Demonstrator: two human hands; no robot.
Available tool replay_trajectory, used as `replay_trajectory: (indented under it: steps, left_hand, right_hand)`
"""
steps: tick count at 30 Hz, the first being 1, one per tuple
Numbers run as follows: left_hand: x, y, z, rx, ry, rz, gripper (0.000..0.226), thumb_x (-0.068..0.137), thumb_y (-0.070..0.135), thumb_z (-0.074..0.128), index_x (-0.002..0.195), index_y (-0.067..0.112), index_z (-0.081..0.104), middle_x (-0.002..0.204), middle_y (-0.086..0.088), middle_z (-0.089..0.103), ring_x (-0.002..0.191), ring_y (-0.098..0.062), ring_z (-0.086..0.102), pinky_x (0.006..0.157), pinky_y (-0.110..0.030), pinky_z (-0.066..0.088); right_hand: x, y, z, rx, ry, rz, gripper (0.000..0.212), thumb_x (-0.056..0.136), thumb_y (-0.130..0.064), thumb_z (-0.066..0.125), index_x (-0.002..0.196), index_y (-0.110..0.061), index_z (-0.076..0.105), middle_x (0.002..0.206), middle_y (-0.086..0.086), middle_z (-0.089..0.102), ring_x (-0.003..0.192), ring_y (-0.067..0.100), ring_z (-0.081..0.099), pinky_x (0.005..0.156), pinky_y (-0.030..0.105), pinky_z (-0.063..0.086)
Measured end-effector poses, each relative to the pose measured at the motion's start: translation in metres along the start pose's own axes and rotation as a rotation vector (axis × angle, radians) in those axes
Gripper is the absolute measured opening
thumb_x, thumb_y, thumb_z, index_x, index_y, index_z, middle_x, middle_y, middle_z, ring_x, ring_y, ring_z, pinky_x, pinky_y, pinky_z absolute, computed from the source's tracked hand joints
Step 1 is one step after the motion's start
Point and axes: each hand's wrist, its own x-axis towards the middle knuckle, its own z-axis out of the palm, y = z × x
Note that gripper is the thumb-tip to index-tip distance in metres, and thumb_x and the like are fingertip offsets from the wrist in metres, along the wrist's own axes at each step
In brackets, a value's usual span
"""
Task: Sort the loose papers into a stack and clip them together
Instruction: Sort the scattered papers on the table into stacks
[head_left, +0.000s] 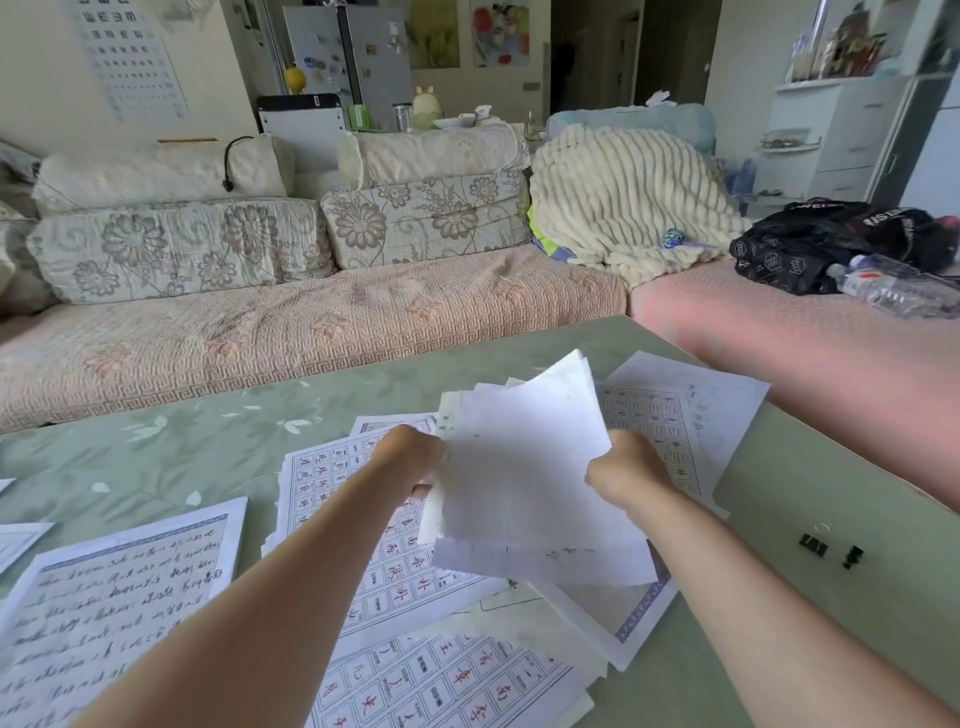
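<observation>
Held papers (530, 467) over scattered sheets (119, 597), seemingly two clips (813, 545) alongside

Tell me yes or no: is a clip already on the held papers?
No: both black clips lie on the table, apart from the held papers.
</observation>
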Motion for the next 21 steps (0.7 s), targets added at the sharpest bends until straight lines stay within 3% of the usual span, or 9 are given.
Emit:
replay_trajectory:
  steps: [1,3,7,10,11,16,19,21]
  left_hand:
    - [0.0,0.002,0.001,-0.021,-0.016,-0.013,0.012,0.093,0.015,0.058,0.101,0.006,0.059,0.093,-0.012,0.058,0.077,-0.027,0.059,0.072,-0.033,0.058]
    - [0.0,0.003,0.004,-0.102,-0.049,-0.055,0.015,0.089,0.018,0.064,0.087,0.006,0.057,0.085,-0.011,0.06,0.07,-0.024,0.058,0.069,-0.031,0.055]
    - [-0.004,0.001,0.01,-0.232,-0.075,-0.041,0.012,0.09,0.016,0.066,0.096,0.006,0.062,0.087,-0.009,0.064,0.07,-0.022,0.061,0.053,-0.022,0.052]
    - [-0.004,-0.006,0.008,-0.161,0.024,0.105,0.015,0.085,0.014,0.068,0.1,0.015,0.067,0.098,-0.007,0.069,0.09,-0.027,0.066,0.078,-0.032,0.054]
    - [-0.007,-0.007,0.006,-0.137,0.068,0.14,0.015,0.084,0.014,0.067,0.099,0.016,0.067,0.095,-0.006,0.069,0.089,-0.027,0.065,0.078,-0.033,0.053]
    - [-0.021,-0.016,-0.011,-0.179,0.127,0.183,0.012,0.086,0.006,0.051,0.097,0.009,0.055,0.084,-0.006,0.056,0.068,-0.018,0.05,0.055,-0.026,0.036]
    - [-0.034,-0.029,-0.026,-0.236,0.198,0.213,0.014,0.086,0.012,0.062,0.099,0.014,0.054,0.083,-0.001,0.059,0.067,-0.012,0.053,0.052,-0.024,0.037]
    - [-0.043,-0.041,-0.036,-0.251,0.224,0.23,0.021,0.086,0.011,0.063,0.105,0.018,0.056,0.084,0.002,0.062,0.067,-0.01,0.057,0.049,-0.022,0.039]
  right_hand:
    - [0.001,-0.001,0.0,-0.006,-0.012,-0.013,0.018,0.076,-0.008,0.057,0.093,-0.012,0.062,0.089,0.007,0.066,0.079,0.028,0.063,0.052,0.022,0.038]
    - [-0.002,-0.004,-0.001,-0.023,-0.014,-0.034,0.012,0.076,-0.006,0.054,0.084,-0.013,0.06,0.081,0.004,0.063,0.072,0.026,0.059,0.051,0.022,0.036]
    - [-0.005,-0.005,0.0,0.006,-0.01,-0.065,0.013,0.077,-0.003,0.05,0.079,-0.013,0.057,0.071,0.0,0.057,0.06,0.019,0.05,0.049,0.022,0.033]
    - [-0.006,-0.004,0.001,0.065,-0.012,-0.076,0.014,0.077,-0.001,0.05,0.077,-0.013,0.057,0.07,0.001,0.057,0.06,0.022,0.05,0.049,0.022,0.033]
    - [-0.007,-0.004,0.002,0.088,-0.01,-0.087,0.014,0.077,-0.001,0.05,0.075,-0.013,0.057,0.069,0.001,0.057,0.061,0.023,0.05,0.05,0.022,0.033]
    - [-0.017,-0.015,0.01,0.225,-0.061,-0.153,0.014,0.077,0.0,0.057,0.089,-0.005,0.063,0.073,0.004,0.059,0.062,0.021,0.049,0.054,0.025,0.035]
    - [-0.029,-0.023,0.018,0.194,-0.148,-0.229,0.012,0.078,-0.005,0.062,0.088,-0.011,0.066,0.076,0.006,0.067,0.063,0.019,0.053,0.054,0.024,0.037]
    - [-0.034,-0.023,0.022,0.122,-0.237,-0.256,0.017,0.078,-0.019,0.062,0.092,-0.011,0.067,0.079,0.004,0.071,0.067,0.018,0.058,0.059,0.026,0.04]
